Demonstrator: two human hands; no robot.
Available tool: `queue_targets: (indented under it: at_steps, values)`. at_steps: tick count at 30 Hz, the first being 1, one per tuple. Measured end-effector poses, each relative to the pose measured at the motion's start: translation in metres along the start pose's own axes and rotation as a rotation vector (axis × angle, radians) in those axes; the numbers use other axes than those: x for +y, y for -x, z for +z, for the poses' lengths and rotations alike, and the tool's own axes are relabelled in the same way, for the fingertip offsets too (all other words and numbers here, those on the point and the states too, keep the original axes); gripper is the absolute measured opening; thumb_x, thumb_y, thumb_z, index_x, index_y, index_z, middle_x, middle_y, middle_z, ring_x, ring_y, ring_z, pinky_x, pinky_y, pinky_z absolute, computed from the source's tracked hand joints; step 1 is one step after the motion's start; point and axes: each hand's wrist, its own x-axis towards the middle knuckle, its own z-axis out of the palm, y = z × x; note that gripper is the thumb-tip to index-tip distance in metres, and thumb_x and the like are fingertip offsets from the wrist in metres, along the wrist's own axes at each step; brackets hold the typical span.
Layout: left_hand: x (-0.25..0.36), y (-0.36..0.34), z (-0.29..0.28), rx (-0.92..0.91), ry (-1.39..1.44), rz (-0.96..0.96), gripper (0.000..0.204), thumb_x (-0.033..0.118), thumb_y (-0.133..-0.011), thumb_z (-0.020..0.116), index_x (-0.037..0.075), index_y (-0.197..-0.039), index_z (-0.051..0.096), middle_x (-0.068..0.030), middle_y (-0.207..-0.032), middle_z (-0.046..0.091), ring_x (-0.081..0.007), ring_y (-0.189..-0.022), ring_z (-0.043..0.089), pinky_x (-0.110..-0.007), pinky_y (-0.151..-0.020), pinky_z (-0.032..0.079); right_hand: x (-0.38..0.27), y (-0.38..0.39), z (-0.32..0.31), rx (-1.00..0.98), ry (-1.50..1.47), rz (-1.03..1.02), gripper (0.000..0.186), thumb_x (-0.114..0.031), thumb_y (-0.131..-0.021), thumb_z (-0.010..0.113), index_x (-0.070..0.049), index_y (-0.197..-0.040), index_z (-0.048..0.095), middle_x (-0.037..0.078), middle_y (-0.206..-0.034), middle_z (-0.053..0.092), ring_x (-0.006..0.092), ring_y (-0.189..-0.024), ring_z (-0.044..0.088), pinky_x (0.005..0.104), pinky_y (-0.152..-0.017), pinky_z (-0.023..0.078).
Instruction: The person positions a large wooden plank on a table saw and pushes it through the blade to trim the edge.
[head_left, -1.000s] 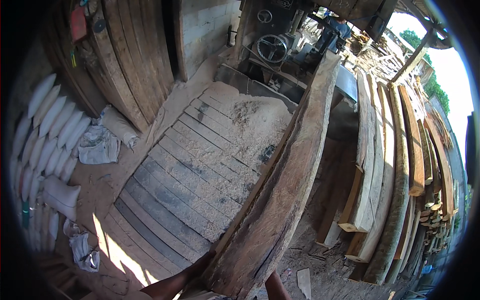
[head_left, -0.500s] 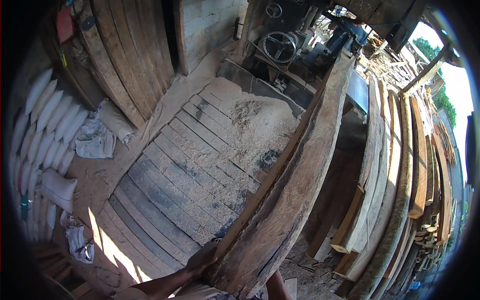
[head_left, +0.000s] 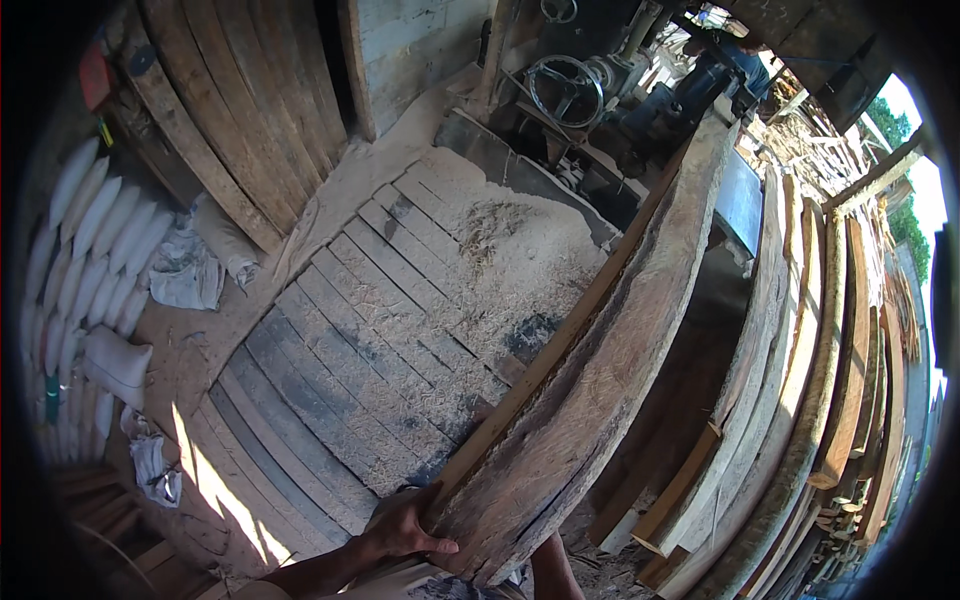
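A long, thick wooden slab (head_left: 590,390) with a rough, cracked face runs from in front of me up to the machine at the far right. At its near end my left hand (head_left: 405,532) grips the left edge, thumb lying over the top face and the other fingers mostly hidden. My right forearm passes under the slab's near right edge, and the slab hides the right hand's fingers. The slab's far end rests by a dark machine with a metal handwheel (head_left: 564,92), next to a flat metal plate (head_left: 738,203).
Plank flooring (head_left: 340,350) strewn with sawdust (head_left: 540,245) lies left of the slab. Stacked timbers (head_left: 765,370) stretch along the right. White sacks (head_left: 110,235) are piled at the left, near leaning boards (head_left: 240,110). A person (head_left: 748,65) is partly visible beyond the machine.
My left thumb has come over onto the slab's top face. The view has shifted slightly, and the slab's far end appears farther right.
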Motion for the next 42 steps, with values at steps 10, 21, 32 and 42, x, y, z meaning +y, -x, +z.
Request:
queue_targets:
  at_steps: [10, 21, 32, 42]
  values:
    - [0.079, -0.138, -0.007, -0.026, -0.105, -0.061, 0.118, 0.051, -0.06, 0.085, -0.008, -0.145, 0.028, -0.027, -0.139, 0.046, -0.0331, -0.13, 0.045, -0.037, -0.109, 0.033, -0.12, -0.09, 0.031, -0.026, 0.012, 0.027, 0.077, -0.067, -0.092, 0.036, -0.01, -0.144, 0.04, 0.012, -0.14, 0.048, 0.0331, -0.126, 0.046, 0.0479, -0.11, 0.034]
    - [0.136, -0.275, -0.004, -0.006, -0.008, 0.024, 0.122, 0.057, -0.058, 0.085, -0.012, -0.143, 0.03, -0.031, -0.142, 0.04, -0.037, -0.135, 0.039, -0.038, -0.112, 0.03, -0.235, -0.17, 0.054, -0.013, -0.004, -0.012, 0.078, -0.067, -0.092, 0.035, -0.01, -0.145, 0.039, 0.012, -0.141, 0.047, 0.0331, -0.127, 0.046, 0.0478, -0.11, 0.034]
    - [0.22, -0.439, -0.003, -0.029, 0.056, -0.009, 0.127, 0.058, -0.057, 0.085, -0.015, -0.143, 0.025, -0.0319, -0.146, 0.034, -0.0363, -0.139, 0.033, -0.036, -0.114, 0.026, -0.376, -0.275, 0.086, 0.005, -0.023, -0.054, 0.079, -0.068, -0.092, 0.035, -0.01, -0.145, 0.038, 0.012, -0.142, 0.047, 0.0331, -0.127, 0.045, 0.0477, -0.11, 0.034]
    - [0.298, -0.562, -0.007, -0.069, 0.029, -0.064, 0.13, 0.056, -0.054, 0.088, -0.014, -0.144, 0.023, -0.0308, -0.148, 0.032, -0.0357, -0.14, 0.031, -0.036, -0.115, 0.024, -0.494, -0.365, 0.118, -0.025, -0.036, -0.129, 0.079, -0.069, -0.092, 0.035, -0.01, -0.146, 0.037, 0.012, -0.143, 0.046, 0.0331, -0.128, 0.045, 0.0476, -0.11, 0.033]
